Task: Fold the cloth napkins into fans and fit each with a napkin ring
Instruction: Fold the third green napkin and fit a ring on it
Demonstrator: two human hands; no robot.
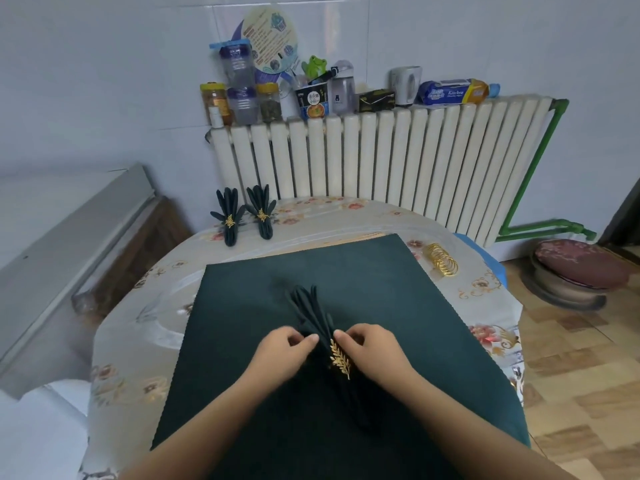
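The pleated napkin (313,315) lies at the centre of the table, on top of a flat, unfolded dark green napkin (398,299). Its pleats spread away from the person; its lower end runs toward the near table edge. A gold leaf-shaped napkin ring (340,358) sits around the pleated bundle, just below the point where the pleats begin to spread.

The left hand (284,351) pinches the pleats on the left side of the bundle, thumb and fingertips closed on the fabric just above the ring. The right hand (369,346) pinches the fabric on the right side at the same height, its fingertips touching the top of the ring.

Two finished fan napkins, the left one (228,214) and the right one (261,209), lie side by side at the far left of the table, each fitted with a gold ring. A row of spare gold rings (441,259) lies at the far right, just beside the flat napkin's corner.

The table carries a floral tablecloth (138,341). Behind it stands a white radiator (398,157) with jars, bottles and packets on top.
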